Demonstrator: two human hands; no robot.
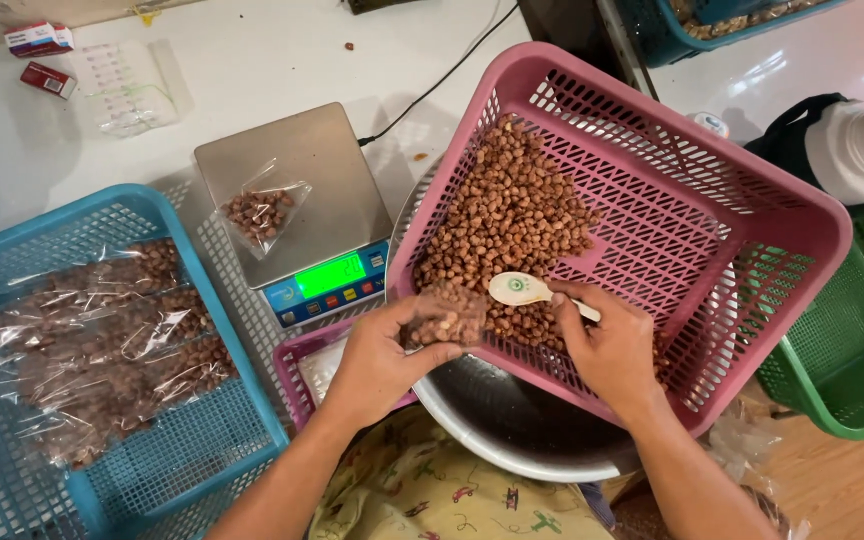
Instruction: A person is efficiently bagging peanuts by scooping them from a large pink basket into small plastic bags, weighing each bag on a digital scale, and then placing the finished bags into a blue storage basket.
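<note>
Held up in the curled left hand (377, 350) is a small clear bag (447, 315) of nuts, at the pink basket's (802, 215) near rim. Just right of it, a white spoon (524, 290) is gripped in the right hand (607, 345). Its long axis runs left-right, bowl pointing left toward the bag, over the nuts (512, 215).

Nuts (512, 220) in tilted basket (752, 250) over bowl (512, 430), scale (297, 200) left of it, bagged nuts (102, 340) farther left
</note>
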